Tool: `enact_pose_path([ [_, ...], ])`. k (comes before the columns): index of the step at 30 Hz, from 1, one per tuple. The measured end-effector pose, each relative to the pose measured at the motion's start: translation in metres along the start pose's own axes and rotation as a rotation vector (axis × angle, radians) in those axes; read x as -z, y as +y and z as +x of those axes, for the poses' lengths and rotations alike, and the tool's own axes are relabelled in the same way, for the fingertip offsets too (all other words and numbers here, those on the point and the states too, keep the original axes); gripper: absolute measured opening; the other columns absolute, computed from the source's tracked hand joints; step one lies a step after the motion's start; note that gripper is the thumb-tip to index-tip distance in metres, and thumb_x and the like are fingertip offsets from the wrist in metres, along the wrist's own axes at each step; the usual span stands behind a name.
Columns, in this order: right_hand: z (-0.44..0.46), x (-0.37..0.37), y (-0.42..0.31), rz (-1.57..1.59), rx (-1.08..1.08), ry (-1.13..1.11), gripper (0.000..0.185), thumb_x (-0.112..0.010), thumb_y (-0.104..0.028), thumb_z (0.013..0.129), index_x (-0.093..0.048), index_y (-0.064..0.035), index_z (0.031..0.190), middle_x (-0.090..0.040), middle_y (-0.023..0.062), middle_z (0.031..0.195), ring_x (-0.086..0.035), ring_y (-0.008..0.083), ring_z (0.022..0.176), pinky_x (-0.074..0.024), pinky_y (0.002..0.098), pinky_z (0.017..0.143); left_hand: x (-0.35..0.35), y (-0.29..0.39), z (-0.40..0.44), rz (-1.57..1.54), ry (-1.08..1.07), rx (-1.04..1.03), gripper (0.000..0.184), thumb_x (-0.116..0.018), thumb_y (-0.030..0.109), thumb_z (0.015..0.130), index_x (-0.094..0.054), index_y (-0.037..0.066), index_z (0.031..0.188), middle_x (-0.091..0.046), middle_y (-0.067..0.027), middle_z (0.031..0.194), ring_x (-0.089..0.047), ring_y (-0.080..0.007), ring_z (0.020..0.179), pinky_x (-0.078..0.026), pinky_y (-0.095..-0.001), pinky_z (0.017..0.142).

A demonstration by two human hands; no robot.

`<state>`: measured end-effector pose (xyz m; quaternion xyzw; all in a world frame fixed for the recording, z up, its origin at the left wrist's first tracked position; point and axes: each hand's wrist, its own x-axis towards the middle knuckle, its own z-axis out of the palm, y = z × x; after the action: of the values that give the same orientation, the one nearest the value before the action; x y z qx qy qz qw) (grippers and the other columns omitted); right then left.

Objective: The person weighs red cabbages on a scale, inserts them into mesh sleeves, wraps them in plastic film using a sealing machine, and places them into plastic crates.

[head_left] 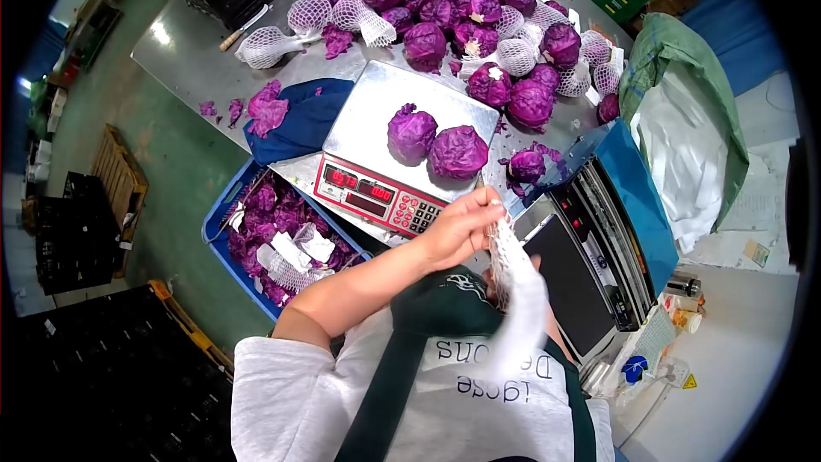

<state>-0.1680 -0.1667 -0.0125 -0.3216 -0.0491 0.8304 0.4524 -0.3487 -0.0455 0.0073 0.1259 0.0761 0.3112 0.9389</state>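
Note:
My left hand (466, 227) is closed, thumb and fingers pinching the top end of a white mesh net sleeve (510, 261) in front of my apron. The sleeve hangs down, and its lower part is smeared by motion. Mostly behind it is my right hand (535, 263); only a bit of skin shows and its fingers are hidden. Just beyond my hands, two red cabbages, one on the left (411, 134) and one on the right (458, 153), rest bare on the steel pan of a digital scale (385, 107) with a lit red display.
Many red cabbages (425, 45), some in white nets, are heaped on the metal table (192, 60). A knife (245, 27) lies at the far left. A blue crate (220, 244) of trimmed leaves stands left, a dark-screened machine (569, 282) right, a green sack (676, 60) beyond it.

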Motion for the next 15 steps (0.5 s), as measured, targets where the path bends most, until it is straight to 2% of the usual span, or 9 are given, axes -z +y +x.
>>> enact_pose_path([
  [1,0.001,-0.001,0.0,-0.068,0.043,-0.047,0.047,-0.055,-0.037,0.089,-0.056,0.0009,0.117,-0.063,0.0129,0.099,-0.063,0.0209,0.083,-0.0515,0.0305,0.074,-0.005,0.005,0.002,0.009,0.038,-0.016,0.007,-0.05,0.013,0.096,-0.049,0.006,0.095,-0.059,-0.0035,0.086,-0.062,-0.0117,0.077,-0.053,-0.0263,0.069],
  [3,0.002,-0.014,-0.007,-0.193,0.191,-0.097,0.043,-0.064,-0.026,0.084,-0.057,0.006,0.113,-0.064,0.0148,0.104,-0.064,0.0217,0.088,-0.0508,0.0323,0.079,0.003,0.006,0.007,-0.09,0.041,0.031,0.011,-0.048,0.016,0.097,-0.049,0.005,0.096,-0.061,-0.0053,0.088,-0.064,-0.0137,0.08,-0.054,-0.0272,0.07],
  [5,0.009,-0.018,-0.021,-0.323,0.396,-0.05,0.041,-0.064,-0.022,0.085,-0.057,0.0056,0.114,-0.063,0.0165,0.109,-0.064,0.0245,0.094,-0.0499,0.0379,0.086,0.017,0.004,0.007,-0.112,-0.038,0.229,0.03,-0.043,0.02,0.098,-0.047,0.001,0.121,-0.06,-0.0144,0.112,-0.062,-0.0197,0.098,-0.05,-0.0331,0.087],
  [6,0.011,-0.016,-0.032,-0.23,0.458,-0.06,0.04,-0.061,-0.024,0.087,-0.056,0.0046,0.115,-0.062,0.017,0.111,-0.063,0.026,0.097,-0.0485,0.0401,0.089,0.028,-0.002,0.005,-0.35,-0.091,0.488,0.042,-0.042,0.023,0.099,-0.04,0.0,0.134,-0.054,-0.0178,0.125,-0.059,-0.0226,0.107,-0.047,-0.0351,0.094],
  [7,0.012,-0.015,-0.044,-0.133,0.518,-0.068,0.04,-0.058,-0.026,0.089,-0.055,0.0037,0.116,-0.062,0.0174,0.113,-0.062,0.0275,0.1,-0.0472,0.0424,0.092,0.035,-0.013,0.003,-0.57,-0.357,0.586,0.045,-0.043,0.021,0.098,-0.036,0.0,0.137,-0.051,-0.0162,0.13,-0.057,-0.0215,0.112,-0.044,-0.0333,0.099],
  [9,0.011,-0.014,-0.062,-0.007,0.575,-0.027,0.037,-0.041,-0.03,0.098,-0.055,-0.003,0.119,-0.063,0.0152,0.112,-0.061,0.0303,0.101,-0.046,0.0474,0.093,0.021,-0.019,-0.027,0.143,0.059,0.581,0.043,-0.046,0.023,0.098,-0.041,0.0,0.134,-0.058,-0.0123,0.122,-0.06,-0.0167,0.105,-0.052,-0.0293,0.084],
  [10,0.008,-0.023,-0.068,0.049,0.547,-0.032,0.037,-0.037,-0.029,0.1,-0.055,-0.0038,0.12,-0.062,0.0149,0.115,-0.061,0.0307,0.103,-0.0454,0.0469,0.094,0.023,-0.028,-0.02,0.118,-0.087,0.532,0.043,-0.048,0.021,0.097,-0.042,0.0,0.135,-0.055,-0.0104,0.127,-0.057,-0.0142,0.109,-0.051,-0.0283,0.084],
  [12,0.007,-0.013,-0.067,0.215,0.444,-0.038,0.039,-0.037,-0.03,0.099,-0.054,-0.0018,0.12,-0.061,0.0168,0.117,-0.06,0.0305,0.104,-0.0451,0.0456,0.095,0.015,-0.007,-0.018,0.469,0.213,0.605,0.037,-0.046,0.022,0.098,-0.05,0.001,0.128,-0.061,-0.0059,0.114,-0.059,-0.0114,0.098,-0.048,-0.0262,0.083],
  [15,0.009,-0.039,-0.063,0.203,0.223,0.205,0.041,-0.039,-0.028,0.098,-0.052,0.0044,0.12,-0.061,0.0189,0.115,-0.062,0.0288,0.101,-0.0464,0.0407,0.095,0.002,0.01,-0.002,0.729,0.094,0.049,0.035,-0.039,0.026,0.101,-0.06,-0.001,0.111,-0.063,-0.0023,0.096,-0.057,-0.0114,0.085,-0.044,-0.0248,0.083],
])
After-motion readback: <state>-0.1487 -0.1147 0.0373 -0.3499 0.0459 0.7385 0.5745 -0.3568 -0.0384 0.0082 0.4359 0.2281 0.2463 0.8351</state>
